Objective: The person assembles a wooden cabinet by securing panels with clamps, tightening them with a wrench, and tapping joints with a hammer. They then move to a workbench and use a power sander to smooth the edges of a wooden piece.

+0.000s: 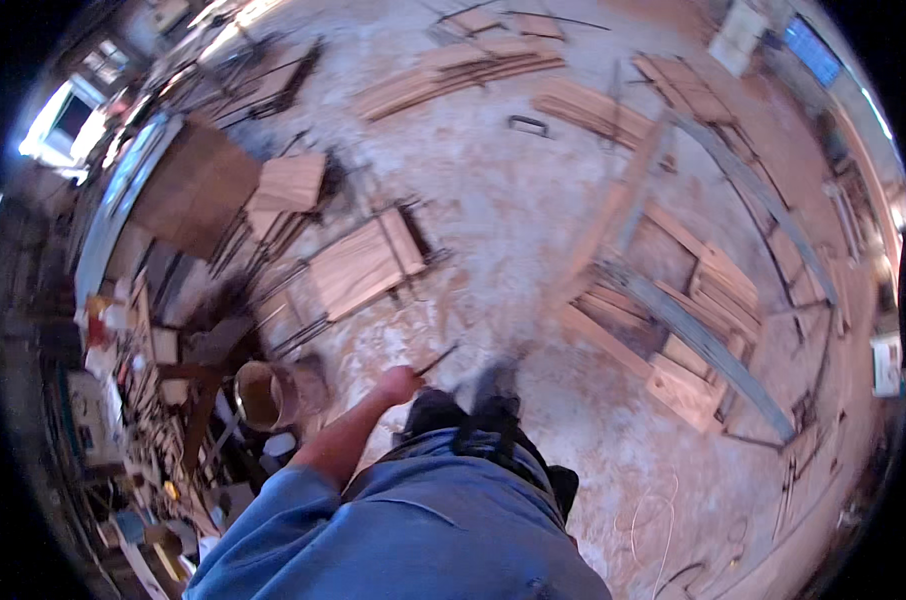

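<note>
My left hand [400, 384] hangs low at my left side, closed around a thin dark rod-like tool [439, 358] that points forward and to the right. Motion blur hides the tool's exact kind. My right hand is out of the picture. Closest to the left hand on its outer side stands a bucket [291, 392] with a pale rim. Ahead of that hand, wooden panels held in long bar clamps [365, 266] lie low over the dusty floor.
A workbench [153, 385] crowded with scraps lines the left. To the right, a trestle-like frame with a grey beam [708, 340] stands around stacked boards [685, 385]. More boards [458, 72] lie at the far side. A pale cord [663, 520] loops on the floor at lower right.
</note>
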{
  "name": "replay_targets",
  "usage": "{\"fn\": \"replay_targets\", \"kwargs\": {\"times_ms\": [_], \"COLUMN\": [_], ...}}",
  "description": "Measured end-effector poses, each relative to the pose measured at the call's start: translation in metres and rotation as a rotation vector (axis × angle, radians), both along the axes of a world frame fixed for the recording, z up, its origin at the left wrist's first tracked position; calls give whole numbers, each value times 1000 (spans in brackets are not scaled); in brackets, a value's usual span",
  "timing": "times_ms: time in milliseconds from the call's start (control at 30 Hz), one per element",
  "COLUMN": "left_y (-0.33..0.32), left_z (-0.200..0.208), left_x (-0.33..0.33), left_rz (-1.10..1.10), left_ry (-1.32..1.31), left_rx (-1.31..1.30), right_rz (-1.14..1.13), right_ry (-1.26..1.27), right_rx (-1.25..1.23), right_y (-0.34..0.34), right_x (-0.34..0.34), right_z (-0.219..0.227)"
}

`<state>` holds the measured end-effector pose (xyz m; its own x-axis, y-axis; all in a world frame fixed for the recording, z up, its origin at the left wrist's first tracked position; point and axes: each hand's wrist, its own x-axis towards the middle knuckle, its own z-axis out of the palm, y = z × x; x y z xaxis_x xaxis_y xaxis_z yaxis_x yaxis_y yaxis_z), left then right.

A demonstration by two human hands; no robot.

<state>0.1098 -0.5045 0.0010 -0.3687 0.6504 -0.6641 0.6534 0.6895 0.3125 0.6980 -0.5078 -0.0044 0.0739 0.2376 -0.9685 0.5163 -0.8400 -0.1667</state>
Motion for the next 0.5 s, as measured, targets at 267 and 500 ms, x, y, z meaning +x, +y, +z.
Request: {"fn": "replay_targets", "kwargs": {"times_ms": [267,500], "left_y": [114,180], "left_z": [46,36], "left_x": [45,60], "left_rz": [-84,-105], "left_ry": [-127,-564], "left_rx": [152,209], "right_rz": [-130,-457], "right_ry": [-98,-155], "right_rx": [-60,-25], "right_y": [-18,-96], "right_x": [0,-24], "right_z": [7,-1]}}
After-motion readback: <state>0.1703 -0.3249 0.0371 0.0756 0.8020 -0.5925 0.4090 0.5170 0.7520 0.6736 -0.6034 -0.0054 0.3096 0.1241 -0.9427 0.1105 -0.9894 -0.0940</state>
